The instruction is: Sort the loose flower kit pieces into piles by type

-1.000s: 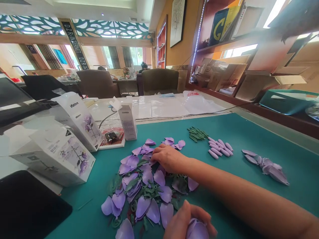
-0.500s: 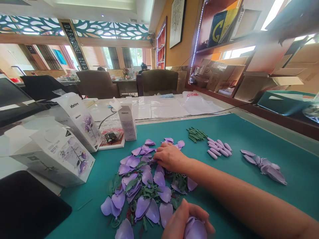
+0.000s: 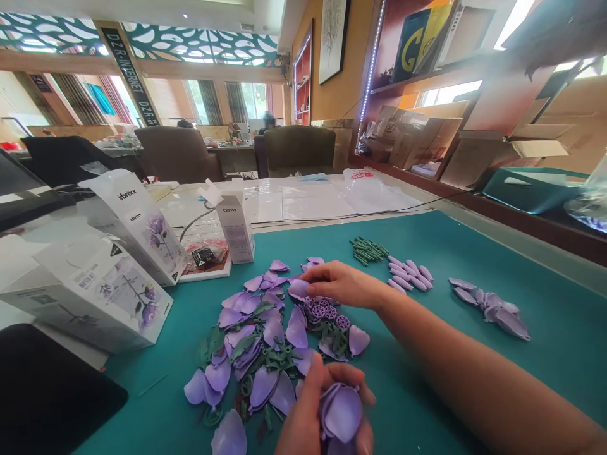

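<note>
Near the bottom edge, my left hand [image 3: 303, 417] is curled around a stack of purple petals [image 3: 342, 414]. My right hand [image 3: 332, 281] reaches in from the right over the top of the pile, its thumb and fingers closed on one purple petal [image 3: 298, 289]. Below both fingertips and palm lie small purple wheel-shaped pieces [image 3: 322, 309]. The loose pile mixes purple petals [image 3: 272, 330] with green leaf and stem parts [image 3: 275, 357]. A single petal [image 3: 359, 340] rests at the pile's right side.
Green sticks [image 3: 368, 250], slim purple pieces [image 3: 410, 273] and a petal cluster [image 3: 497, 309] lie on the green mat [image 3: 427, 379]. White boxes [image 3: 128, 291] and a tray [image 3: 208, 273] stand left. A black object [image 3: 52, 392] occupies the lower left.
My right hand has lifted slightly and now shows a petal in its fingers, with the wheel-shaped pieces uncovered. My left hand has moved up and left with its petals.
</note>
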The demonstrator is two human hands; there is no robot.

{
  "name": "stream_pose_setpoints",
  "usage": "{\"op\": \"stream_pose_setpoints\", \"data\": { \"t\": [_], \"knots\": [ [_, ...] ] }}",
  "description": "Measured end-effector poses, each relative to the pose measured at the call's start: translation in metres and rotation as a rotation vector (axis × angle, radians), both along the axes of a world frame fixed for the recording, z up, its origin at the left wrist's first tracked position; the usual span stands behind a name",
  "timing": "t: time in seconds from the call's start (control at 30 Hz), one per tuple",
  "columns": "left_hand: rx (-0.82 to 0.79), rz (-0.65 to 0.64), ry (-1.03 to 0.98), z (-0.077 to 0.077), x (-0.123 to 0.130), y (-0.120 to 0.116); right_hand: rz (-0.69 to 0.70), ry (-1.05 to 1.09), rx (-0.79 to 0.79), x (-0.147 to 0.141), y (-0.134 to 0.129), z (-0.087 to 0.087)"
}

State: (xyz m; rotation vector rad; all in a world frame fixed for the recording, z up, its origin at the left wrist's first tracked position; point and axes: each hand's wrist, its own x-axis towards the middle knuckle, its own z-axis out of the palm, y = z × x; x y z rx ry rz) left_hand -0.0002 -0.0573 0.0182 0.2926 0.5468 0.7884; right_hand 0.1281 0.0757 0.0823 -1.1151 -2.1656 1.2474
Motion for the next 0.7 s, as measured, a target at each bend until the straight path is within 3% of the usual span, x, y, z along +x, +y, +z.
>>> {"op": "stream_pose_setpoints", "data": {
  "t": [0.1, 0.23, 0.43, 0.53, 0.7],
  "knots": [
    [-0.045, 0.038, 0.071, 0.013, -0.006, 0.004, 0.139, 0.093, -0.003, 0.012, -0.011, 0.021],
    [-0.056, 0.015, 0.156, 0.022, -0.01, 0.006, 0.373, 0.04, 0.103, 0.021, -0.033, 0.048],
    [-0.085, 0.045, 0.157, 0.02, -0.009, 0.005, 0.597, -0.058, 0.241, 0.017, -0.046, 0.054],
    [-0.087, 0.011, 0.101, 0.018, -0.008, 0.002, 0.549, -0.106, 0.246, 0.017, -0.036, 0.046],
    [-0.048, -0.019, 0.09, 0.008, -0.003, -0.005, 0.299, -0.229, 0.301, 0.011, -0.018, 0.023]
  ]
}}
